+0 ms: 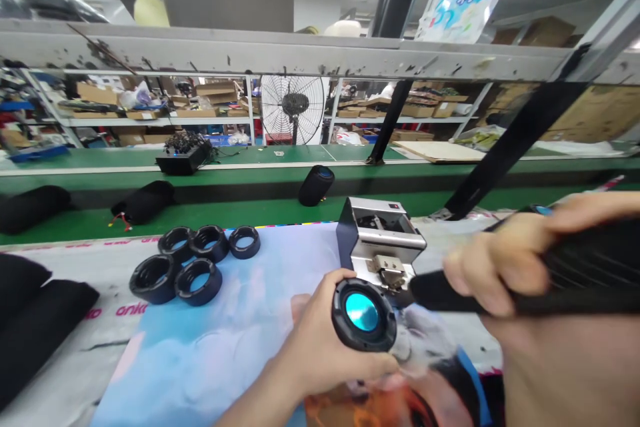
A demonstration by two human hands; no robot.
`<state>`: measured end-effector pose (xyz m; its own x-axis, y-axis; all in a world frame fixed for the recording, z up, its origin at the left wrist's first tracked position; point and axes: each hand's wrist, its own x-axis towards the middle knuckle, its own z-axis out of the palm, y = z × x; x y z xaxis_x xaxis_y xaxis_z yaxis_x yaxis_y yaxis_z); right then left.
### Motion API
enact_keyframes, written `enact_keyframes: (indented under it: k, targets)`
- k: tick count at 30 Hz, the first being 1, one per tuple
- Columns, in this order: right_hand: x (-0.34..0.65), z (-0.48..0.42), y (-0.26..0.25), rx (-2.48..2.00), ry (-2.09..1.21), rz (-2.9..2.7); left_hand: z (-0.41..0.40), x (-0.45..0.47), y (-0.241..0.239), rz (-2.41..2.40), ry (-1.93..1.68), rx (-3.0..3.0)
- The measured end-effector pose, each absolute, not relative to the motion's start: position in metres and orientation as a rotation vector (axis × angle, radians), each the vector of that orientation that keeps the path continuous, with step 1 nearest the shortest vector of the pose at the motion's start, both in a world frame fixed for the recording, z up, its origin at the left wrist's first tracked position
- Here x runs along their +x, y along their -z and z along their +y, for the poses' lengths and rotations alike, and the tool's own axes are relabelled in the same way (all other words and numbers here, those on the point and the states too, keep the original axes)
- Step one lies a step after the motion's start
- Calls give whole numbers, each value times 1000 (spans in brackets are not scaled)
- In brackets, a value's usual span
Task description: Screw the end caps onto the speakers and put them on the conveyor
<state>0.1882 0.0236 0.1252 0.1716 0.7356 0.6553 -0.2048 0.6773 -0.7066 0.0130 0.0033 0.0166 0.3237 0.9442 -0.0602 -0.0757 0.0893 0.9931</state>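
My left hand (pixel 325 340) is wrapped round a black speaker (pixel 363 315), its round end facing up with a shiny blue disc in the centre. In my right hand (pixel 505 267) is a black electric screwdriver (pixel 590 267), blurred by motion and lying level. The screwdriver's nose reaches the front of a metal screw feeder (pixel 387 233), just behind the speaker; whether it touches cannot be made out. The tip of the bit is hidden or too blurred to see. Several black ring-shaped caps (pixel 199 281) lie to the left on a printed sheet.
Black fabric-covered cylinders lie at left, one with loose wires (pixel 145 203). Another speaker (pixel 317 185) stands behind the feeder on the green conveyor (pixel 250 200). A dark slanted post (pixel 500 153) rises at right, and a grey beam (pixel 225 50) crosses overhead. A fan (pixel 293 107) stands farther back.
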Motion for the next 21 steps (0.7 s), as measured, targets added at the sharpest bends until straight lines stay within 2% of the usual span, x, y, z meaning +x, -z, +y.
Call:
enact_keyframes:
  k: [6, 13, 17, 21]
  targets:
    - [206, 78, -89, -689, -707, -1015, 1, 13, -5, 1012, -957, 1238]
    - [204, 88, -66, -731, -803, -988, 2, 12, 4, 1076, -955, 1249]
    - [208, 77, -79, -723, -893, -990, 3, 11, 1, 1077, -960, 1270]
    - [203, 53, -119, -612, -856, -964, 3, 11, 2, 1093, -982, 1311]
